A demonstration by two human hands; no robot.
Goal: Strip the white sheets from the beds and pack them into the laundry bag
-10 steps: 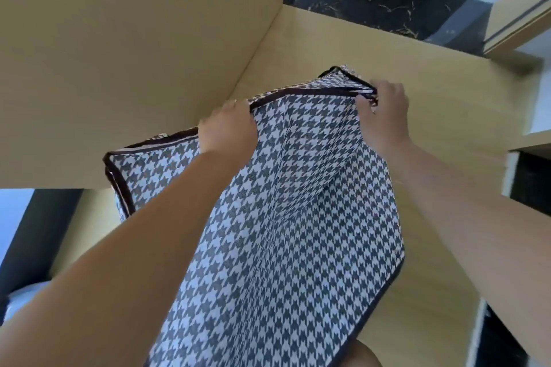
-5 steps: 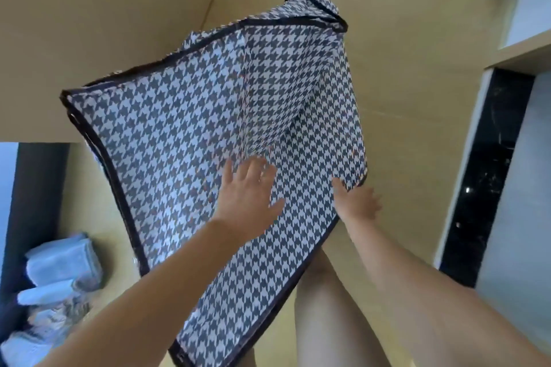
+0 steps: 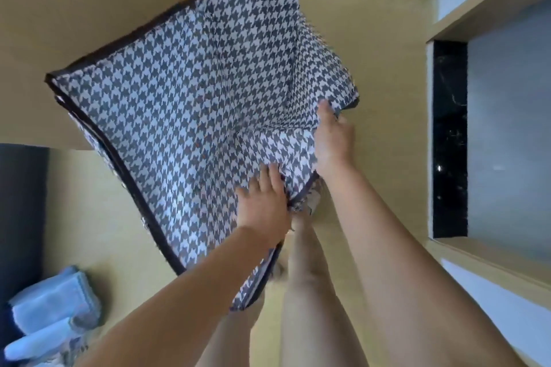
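Grey-and-white laundry bag (image 3: 190, 104), open-mouthed, left hand (image 3: 264, 207) and right hand (image 3: 331, 141) on it.

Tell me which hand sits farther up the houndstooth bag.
The right hand: it holds the houndstooth bag at its right edge, thumb inside. The left hand lies on the lining lower down, by the near rim.
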